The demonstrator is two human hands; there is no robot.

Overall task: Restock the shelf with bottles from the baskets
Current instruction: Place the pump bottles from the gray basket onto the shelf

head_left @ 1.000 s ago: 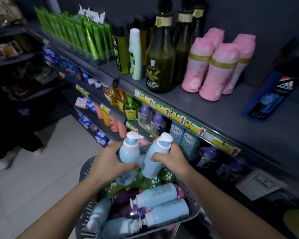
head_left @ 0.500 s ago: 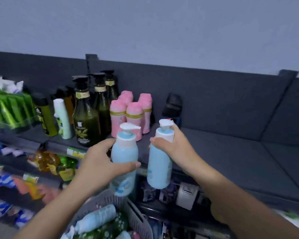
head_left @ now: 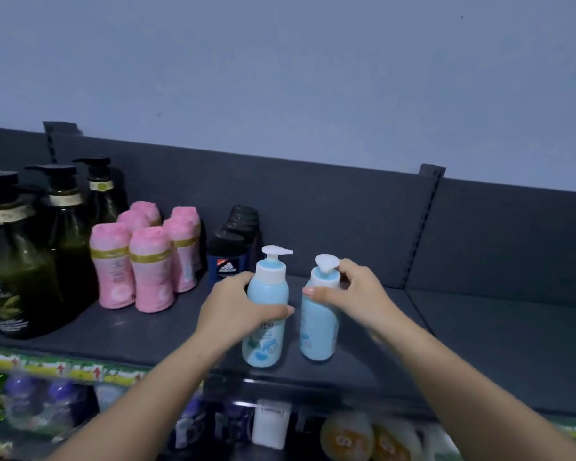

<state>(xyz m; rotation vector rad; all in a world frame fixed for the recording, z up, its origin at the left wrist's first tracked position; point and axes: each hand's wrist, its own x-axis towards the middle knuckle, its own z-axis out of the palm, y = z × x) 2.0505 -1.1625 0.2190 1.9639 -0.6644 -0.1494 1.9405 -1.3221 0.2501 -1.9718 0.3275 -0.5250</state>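
Note:
Two light blue pump bottles with white heads stand upright on the dark grey top shelf (head_left: pixel 479 334), near its front edge. My left hand (head_left: pixel 236 304) grips the left bottle (head_left: pixel 265 331) around its upper body. My right hand (head_left: pixel 353 294) holds the right bottle (head_left: pixel 318 327) at its neck and shoulder, fingers curled round it. The two bottles stand a small gap apart. The basket is out of view.
Left of the blue bottles stand dark blue Adidas bottles (head_left: pixel 228 257), several pink bottles (head_left: pixel 150 267) and tall dark green pump bottles (head_left: pixel 17 261). The shelf's right part is bare. A lower shelf holds purple bottles (head_left: pixel 40 400) and orange jars (head_left: pixel 346 434).
Both hands lifted the two blue bottles out of the basket and up to the top shelf, where the bottles now stand. The view rose from the basket to the shelf.

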